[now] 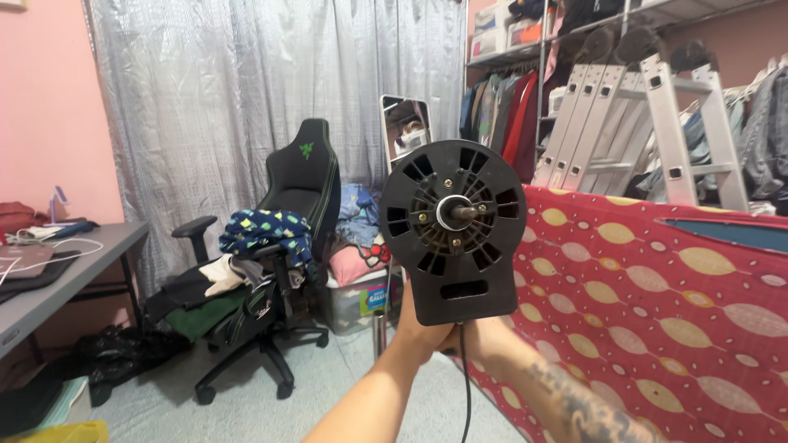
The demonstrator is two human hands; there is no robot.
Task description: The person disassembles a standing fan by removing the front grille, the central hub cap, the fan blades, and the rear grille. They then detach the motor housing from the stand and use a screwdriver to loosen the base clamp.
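Hands first: you hold a black fan motor housing [453, 230] up in front of you, at about the middle of the view, with its round vented face and short metal shaft turned toward you. Your left hand [419, 324] wraps the lower left of its boxy base, fingers closed on it. Your right hand [469, 332] is tucked under the base beside the left one, closed on it as well, though most of that hand is hidden behind the housing. A black cord [465, 385] hangs straight down from under the base, between your two forearms.

To your right, just beside the housing, lies a red cloth with yellow oval patterns [657, 312]. Behind it a folded metal ladder [648, 123] leans against a rack of hanging clothes [505, 102]. Behind the housing stands a narrow mirror [406, 127] before a grey curtain [246, 90]. To your left, a black office chair [287, 213] is piled with clothes, and farther left a grey table [78, 267] carries cables and small items.
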